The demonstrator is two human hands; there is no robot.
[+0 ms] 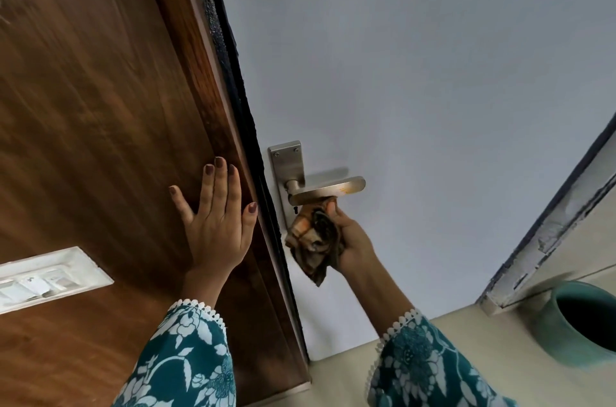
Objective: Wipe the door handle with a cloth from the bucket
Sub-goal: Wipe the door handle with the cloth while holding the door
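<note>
A brushed-metal lever door handle sticks out from its long backplate on the pale grey door; an orange smear marks the lever near its tip. My right hand is just under the lever, shut on a crumpled brown, orange and white checked cloth whose top touches the lever's underside. My left hand lies flat with fingers spread against the brown wooden panel beside the door edge, holding nothing. The teal bucket stands on the floor at the lower right.
A white switch plate is set into the wooden panel at the left. A worn grey door frame runs diagonally at the right, above the bucket. Beige floor tiles lie below the door.
</note>
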